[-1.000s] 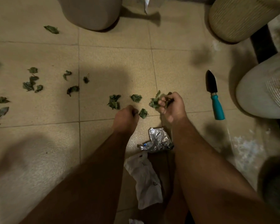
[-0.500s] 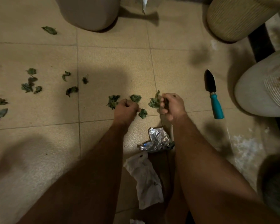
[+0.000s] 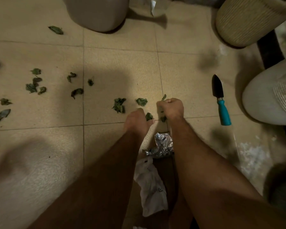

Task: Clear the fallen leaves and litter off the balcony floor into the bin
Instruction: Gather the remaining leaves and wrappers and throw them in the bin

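Note:
Several green leaves lie scattered on the beige tiled floor (image 3: 119,68), most at the left (image 3: 31,87) and a few in the middle (image 3: 119,104). My right hand (image 3: 172,109) is a fist gripping leaves, with a tip poking out on top. My left hand (image 3: 137,121) reaches down beside it and pinches a small leaf (image 3: 149,116) on the floor. Another leaf (image 3: 141,101) lies just beyond my left hand. Crumpled foil (image 3: 163,145) and a crumpled white paper (image 3: 151,187) lie between my forearms.
A garden trowel with a teal handle (image 3: 221,103) lies at the right. A grey round container (image 3: 97,12) stands at the top, a ribbed beige pot (image 3: 244,20) at the top right, and a pale grey pot (image 3: 267,100) at the right edge.
My right hand has closed into a tighter fist around its leaves. My left hand drew back slightly and now pinches the small leaf near the tile joint.

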`<control>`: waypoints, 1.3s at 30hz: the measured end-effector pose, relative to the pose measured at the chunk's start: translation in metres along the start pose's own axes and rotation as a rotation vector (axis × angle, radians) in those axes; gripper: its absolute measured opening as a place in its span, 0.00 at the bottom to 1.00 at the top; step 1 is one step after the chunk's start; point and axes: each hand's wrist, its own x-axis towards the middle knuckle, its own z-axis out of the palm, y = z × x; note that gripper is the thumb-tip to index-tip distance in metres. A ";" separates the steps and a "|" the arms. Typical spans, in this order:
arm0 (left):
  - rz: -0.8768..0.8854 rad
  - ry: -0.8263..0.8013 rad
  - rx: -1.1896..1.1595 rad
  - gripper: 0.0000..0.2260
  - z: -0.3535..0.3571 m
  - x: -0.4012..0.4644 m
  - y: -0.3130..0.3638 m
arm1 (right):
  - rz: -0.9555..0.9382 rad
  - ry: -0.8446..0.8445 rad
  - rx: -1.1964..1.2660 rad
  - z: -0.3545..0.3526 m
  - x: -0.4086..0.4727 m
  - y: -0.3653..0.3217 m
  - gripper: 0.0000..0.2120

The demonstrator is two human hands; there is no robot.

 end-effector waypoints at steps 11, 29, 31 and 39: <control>-0.051 -0.109 -0.461 0.17 -0.013 0.001 0.015 | 0.413 -0.493 1.263 -0.043 -0.007 0.027 0.12; -0.317 -0.173 -1.314 0.06 -0.019 0.018 0.016 | -0.026 -0.158 -0.010 -0.022 -0.025 0.028 0.07; -0.280 -0.139 -1.271 0.09 -0.021 0.023 0.013 | 0.069 -0.218 0.346 -0.028 -0.023 0.022 0.04; -0.129 -0.012 -0.992 0.04 -0.027 0.036 0.011 | -0.095 0.028 0.017 -0.020 0.003 0.013 0.06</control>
